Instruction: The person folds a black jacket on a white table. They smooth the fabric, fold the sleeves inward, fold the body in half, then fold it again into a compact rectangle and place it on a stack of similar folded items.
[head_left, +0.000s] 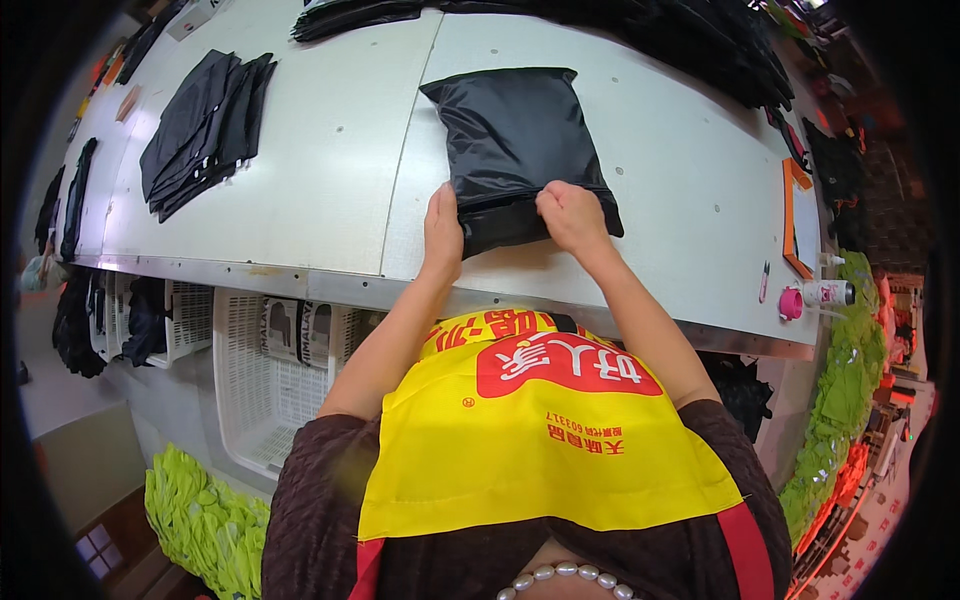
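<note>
A shiny black plastic bag lies flat on the pale worktable in front of me, with a seam or zip line across its near end. At the bag's near left corner, my left hand grips the edge, fingers held together and partly hidden. My right hand is closed in a pinch on the near band, toward the right end of that line. Whether a small zip slider sits between its fingers is hidden.
A stack of folded black garments or bags lies left on the worktable. More black material lines the far edge. At right are an orange-edged tray and a pink-capped bottle. Below the front edge stands a white basket.
</note>
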